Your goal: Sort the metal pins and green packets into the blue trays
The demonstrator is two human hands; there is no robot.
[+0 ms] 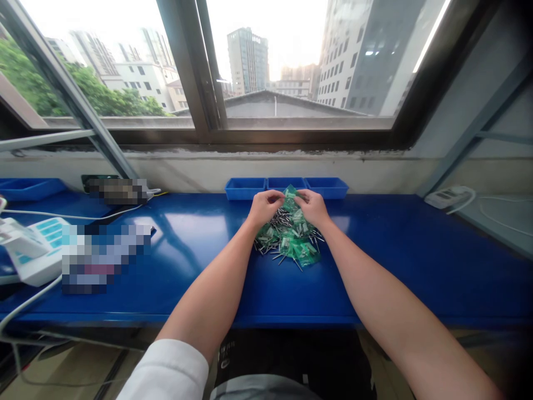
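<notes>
Both my hands are raised over a pile of small metal rods [282, 218] and little green plastic bags [307, 253] on the blue table. Between them is one green plastic bag [290, 192], with something pale showing on it. My left hand [266, 206] pinches its left side between thumb and fingers. Its right side is pinched by my right hand [311, 205]. Some rods stick out loosely at the pile's near edge. The exact kind of the rods is too small to tell.
Behind the pile stand three joined blue bins [245, 189]. A white device with blue keys [45, 236] and its cable lie at the left, near blurred items. Another blue tray [31, 188] is at the far left. A white power strip [447, 196] sits at the right.
</notes>
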